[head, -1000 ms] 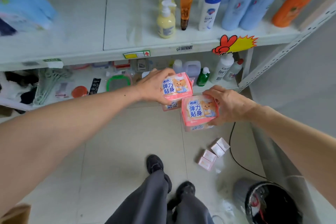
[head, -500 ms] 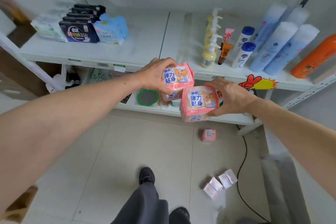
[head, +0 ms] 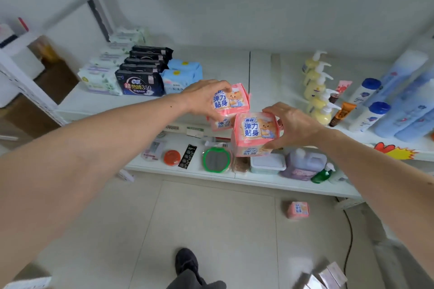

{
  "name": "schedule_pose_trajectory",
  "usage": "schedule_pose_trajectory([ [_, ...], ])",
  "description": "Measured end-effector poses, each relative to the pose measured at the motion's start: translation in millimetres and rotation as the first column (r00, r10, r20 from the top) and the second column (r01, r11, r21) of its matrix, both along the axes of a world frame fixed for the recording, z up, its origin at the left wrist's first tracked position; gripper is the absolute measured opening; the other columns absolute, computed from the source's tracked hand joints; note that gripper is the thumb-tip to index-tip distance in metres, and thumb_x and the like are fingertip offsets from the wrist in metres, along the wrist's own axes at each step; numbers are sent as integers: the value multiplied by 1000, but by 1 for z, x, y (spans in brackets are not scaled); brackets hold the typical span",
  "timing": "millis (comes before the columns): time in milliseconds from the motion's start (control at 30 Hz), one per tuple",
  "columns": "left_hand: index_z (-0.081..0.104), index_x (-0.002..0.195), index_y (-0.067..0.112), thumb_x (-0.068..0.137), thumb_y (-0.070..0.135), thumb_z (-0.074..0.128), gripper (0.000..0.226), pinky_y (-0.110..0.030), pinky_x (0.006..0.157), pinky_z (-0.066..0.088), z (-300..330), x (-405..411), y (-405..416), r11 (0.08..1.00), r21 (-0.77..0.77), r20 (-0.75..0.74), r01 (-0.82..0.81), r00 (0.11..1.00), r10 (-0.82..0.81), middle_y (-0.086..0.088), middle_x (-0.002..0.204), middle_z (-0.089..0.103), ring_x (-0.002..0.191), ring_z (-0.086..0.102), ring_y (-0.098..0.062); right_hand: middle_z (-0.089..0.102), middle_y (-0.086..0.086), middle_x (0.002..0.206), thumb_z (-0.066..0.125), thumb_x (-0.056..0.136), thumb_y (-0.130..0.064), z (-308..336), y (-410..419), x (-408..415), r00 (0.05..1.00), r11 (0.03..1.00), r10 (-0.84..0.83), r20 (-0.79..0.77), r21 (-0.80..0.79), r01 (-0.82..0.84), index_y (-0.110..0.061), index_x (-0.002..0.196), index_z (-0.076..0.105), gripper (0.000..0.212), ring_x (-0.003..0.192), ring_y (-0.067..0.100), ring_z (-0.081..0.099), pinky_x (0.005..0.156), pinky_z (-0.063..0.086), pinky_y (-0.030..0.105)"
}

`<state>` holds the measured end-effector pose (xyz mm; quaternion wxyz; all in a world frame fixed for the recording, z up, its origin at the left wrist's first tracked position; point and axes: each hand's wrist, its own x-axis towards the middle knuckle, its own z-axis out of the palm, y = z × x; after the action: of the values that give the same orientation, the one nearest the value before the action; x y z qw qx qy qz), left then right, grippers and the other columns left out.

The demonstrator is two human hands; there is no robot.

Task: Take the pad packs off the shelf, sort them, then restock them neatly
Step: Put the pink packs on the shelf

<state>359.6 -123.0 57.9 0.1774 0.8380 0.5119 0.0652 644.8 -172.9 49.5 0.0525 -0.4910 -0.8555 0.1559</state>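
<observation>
My left hand [head: 206,97] grips two stacked pink pad packs [head: 231,102] with a bear print, held in front of the upper shelf [head: 223,70]. Just to the right and lower, my right hand [head: 294,124] holds another stack of two pink pad packs [head: 254,132]. On the shelf's left end stand rows of white-green packs [head: 99,78], black packs [head: 139,82] and light blue packs [head: 182,76]. One more pink pack [head: 298,210] lies on the floor below the lower shelf.
Yellow pump bottles [head: 317,91], blue-capped bottles [head: 368,115] and tall blue bottles [head: 408,105] fill the upper shelf's right side. The lower shelf [head: 187,172] carries a green-rimmed mirror [head: 216,159], a tub and a jug. Small white boxes [head: 324,277] and a black cable [head: 350,237] lie on the floor.
The view has tilted up, bringing the upper shelf and its sorted packs into sight. Both hands have risen toward the upper shelf, each still holding its pink packs.
</observation>
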Motion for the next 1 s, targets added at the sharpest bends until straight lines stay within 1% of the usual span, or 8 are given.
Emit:
schedule_pose_trajectory([
  [133,40,128,41,62,51,79,77,-39,91,46,-7,-22,47,998,-9,-27,62,998,-62,12,124,50,108,47,-15,52,-2,119,89,53,-48,-14,32,-28,997,996,-82,-11,-17,82,-20,132,46,94,94,13,55,80,43,20],
  [400,39,132,39,67,41,81,77,-32,90,40,-33,-37,122,993,-32,-44,110,993,-111,6,130,48,111,45,-18,51,-1,119,90,53,-47,-39,87,-50,983,983,-178,-37,-54,176,-18,133,47,96,92,13,54,80,43,21],
  [533,36,130,44,67,42,79,76,-39,96,42,-46,-37,154,989,-71,-63,126,989,-131,5,131,47,114,45,-21,50,-1,119,90,54,-46,-50,113,-52,979,977,-200,-50,-85,195,-18,134,45,96,96,15,55,86,49,27],
  [633,37,134,41,71,39,77,75,-42,99,42,-57,-33,175,982,-94,-103,165,979,-175,1,135,45,120,45,-23,49,-2,122,89,56,-44,-59,127,-52,971,968,-232,-66,-116,223,-19,136,44,95,96,14,54,85,49,26],
  [767,47,134,35,77,33,76,65,-36,103,38,-65,-31,197,955,-151,-123,253,954,-273,0,136,46,126,43,-22,49,-2,132,87,62,-41,-68,136,-48,952,953,-282,-120,-151,263,-22,139,41,92,99,14,56,87,52,30],
  [867,44,138,40,82,35,73,64,-36,114,25,-62,-33,206,948,-198,-162,250,946,-283,-7,154,29,144,21,-25,46,-3,136,86,62,-45,-68,136,-45,952,955,-277,-130,-148,257,-28,140,39,93,98,14,58,86,53,29],
  [933,44,141,38,87,35,68,59,-30,118,16,-60,-36,208,949,-198,-116,247,955,-272,-5,160,17,148,12,-20,40,-5,142,85,59,-52,-68,133,-42,961,963,-249,-118,-140,232,-34,141,36,97,97,12,58,86,54,31],
  [1000,48,140,30,93,31,61,49,-19,112,15,-60,-37,207,962,-154,-19,224,973,-229,-3,158,22,146,19,-17,34,-6,145,80,59,-60,-69,130,-40,974,973,-214,-74,-107,205,-42,141,33,96,95,10,58,85,55,37],
])
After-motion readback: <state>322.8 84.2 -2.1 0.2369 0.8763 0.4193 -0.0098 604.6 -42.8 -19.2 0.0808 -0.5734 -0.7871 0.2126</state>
